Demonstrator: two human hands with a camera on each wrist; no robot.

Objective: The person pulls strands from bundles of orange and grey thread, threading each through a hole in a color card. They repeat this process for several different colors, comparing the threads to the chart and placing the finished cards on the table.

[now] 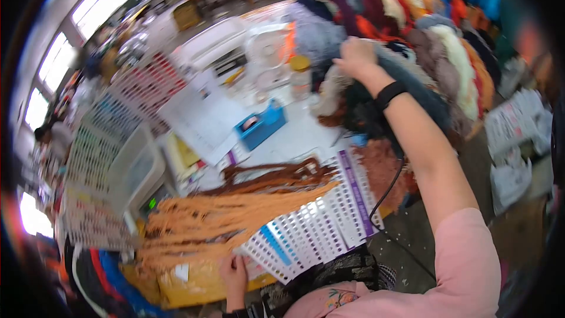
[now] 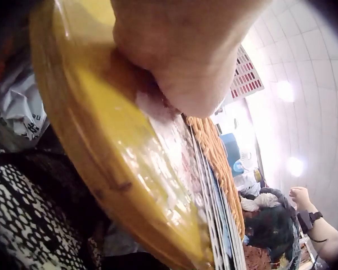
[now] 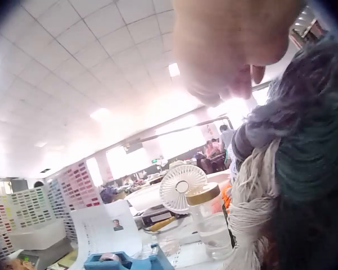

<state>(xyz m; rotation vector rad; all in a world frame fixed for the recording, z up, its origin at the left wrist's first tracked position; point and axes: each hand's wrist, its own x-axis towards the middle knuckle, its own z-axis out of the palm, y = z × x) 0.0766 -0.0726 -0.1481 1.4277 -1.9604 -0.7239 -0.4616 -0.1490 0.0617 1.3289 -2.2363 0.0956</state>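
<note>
My right hand (image 1: pixel 357 57) is over the far heap of yarn skeins, beside the grey skeins (image 1: pixel 318 29) and a dark green one (image 1: pixel 406 73). In the right wrist view this hand (image 3: pixel 236 50) hangs above the purple-grey and dark green yarn (image 3: pixel 312 118), fingers bent downward; contact is unclear. My left hand (image 1: pixel 234 274) is at the table's near edge, by the corner of the punched colour cards (image 1: pixel 306 229) and the orange yarn strands (image 1: pixel 200 218). Its fingers look curled, and what they hold is hidden. The left wrist view shows mostly its wrist side (image 2: pixel 180 56).
A blue tape dispenser (image 1: pixel 261 125), a lidded jar (image 1: pixel 300 76) and printed paper (image 1: pixel 203 115) lie mid-table. Upright colour charts (image 1: pixel 106 118) and a white bin (image 1: pixel 138 162) stand left. A black cable (image 1: pixel 388 194) runs under my right arm. Plastic bags (image 1: pixel 512 182) sit at right.
</note>
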